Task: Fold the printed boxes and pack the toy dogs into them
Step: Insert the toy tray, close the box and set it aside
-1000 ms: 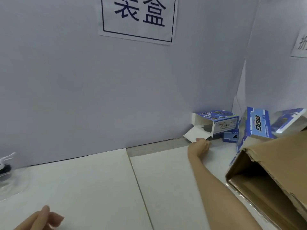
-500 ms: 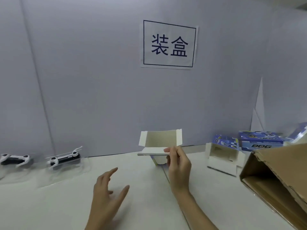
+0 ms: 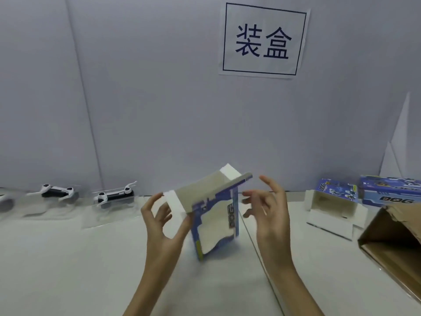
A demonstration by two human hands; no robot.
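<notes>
**Squaring up the box before the dog goes in**

I have a printed box (image 3: 214, 215) in the air above the table (image 3: 68, 270), tilted, its open end with white flaps turned up and to the left. My left hand (image 3: 161, 226) pinches its left side, thumb against the printed edge and fingers curled behind the flap. My right hand (image 3: 268, 213) is just beside the right edge, fingers spread and loose, holding nothing. I think the best way is to steady the right wall, press the corners square, and keep the flaps clear. The toy dogs (image 3: 114, 197) wait in clear packs along the wall to my left, well apart from the box.
</notes>
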